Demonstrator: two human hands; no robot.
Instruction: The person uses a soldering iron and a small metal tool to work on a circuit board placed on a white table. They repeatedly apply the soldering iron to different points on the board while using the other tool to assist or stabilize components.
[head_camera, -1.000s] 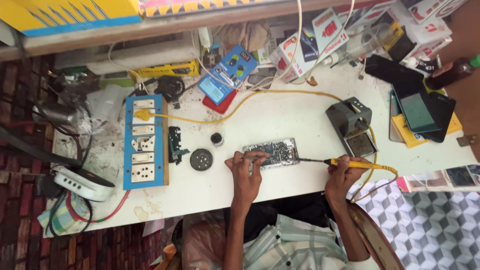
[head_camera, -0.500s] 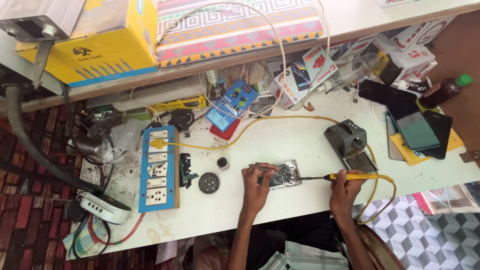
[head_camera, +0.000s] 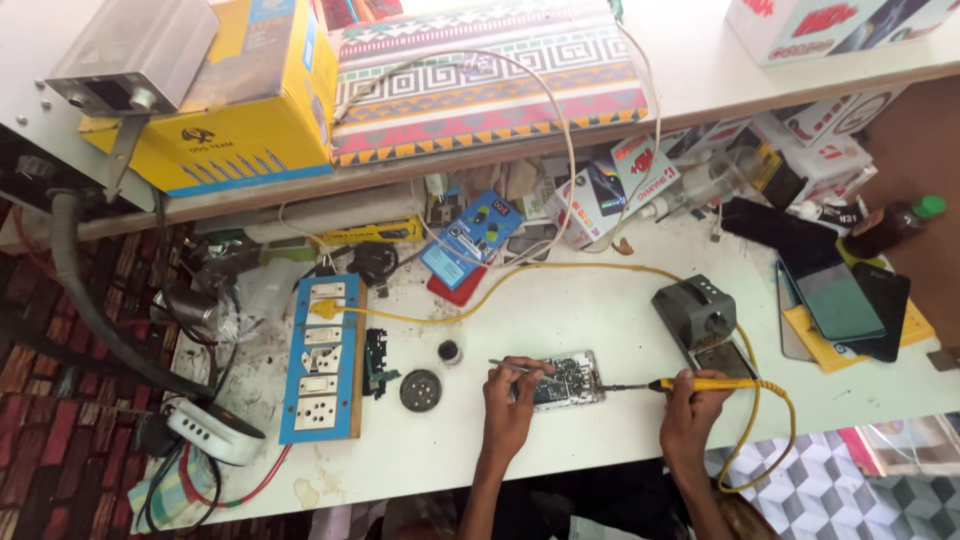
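Since a second ago little has changed: the left hand (head_camera: 508, 405) still grips tweezers (head_camera: 518, 367) over the circuit board (head_camera: 568, 380), and the right hand (head_camera: 690, 412) keeps grasping the yellow soldering iron (head_camera: 690, 384) at its edge.

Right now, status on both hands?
Left hand holds tweezers on circuit board. Right hand holds yellow soldering iron, tip at board edge. Nothing between.

A circuit board (head_camera: 566, 380) is lain flat on the white counter (head_camera: 560, 310). Thin tweezers (head_camera: 512, 366) are held over its left edge by the left hand (head_camera: 510, 400). A yellow soldering iron (head_camera: 690, 384) is gripped by the right hand (head_camera: 690, 415), its tip brought to the board's right edge. A blue socket strip (head_camera: 323, 358) and a grey iron stand (head_camera: 697, 315) are seen to either side.
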